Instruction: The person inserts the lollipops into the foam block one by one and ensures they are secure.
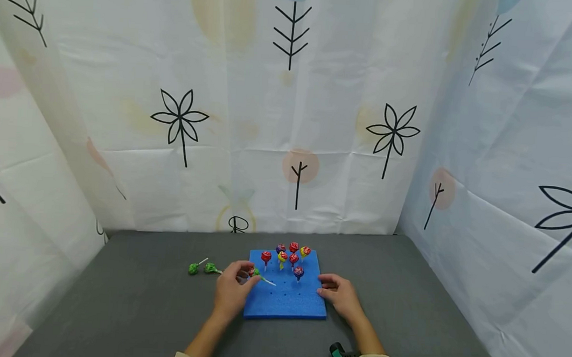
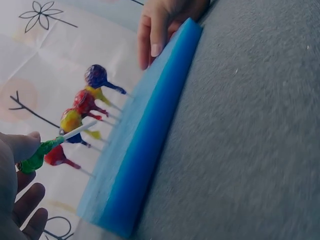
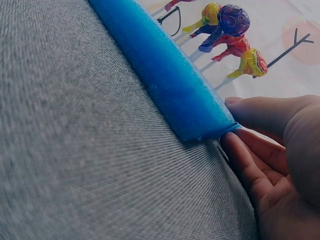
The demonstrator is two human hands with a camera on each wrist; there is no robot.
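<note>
A blue foam board (image 1: 289,302) with rows of small holes lies on the grey cloth. Several wrapped lollipops (image 1: 287,255) stand upright in its far rows. My left hand (image 1: 234,289) pinches a green lollipop (image 1: 257,273) by its head at the board's left edge, its white stick (image 1: 267,280) pointing out over the foam. In the left wrist view the green lollipop (image 2: 37,156) sits between my thumb and fingers. My right hand (image 1: 338,292) rests on the board's right edge, thumb on top and fingers along the side (image 3: 250,150).
Two more green lollipops (image 1: 202,268) lie on the grey cloth left of the board. Patterned white curtains close in the back and both sides. A dark wrist device (image 1: 342,355) shows near the bottom edge.
</note>
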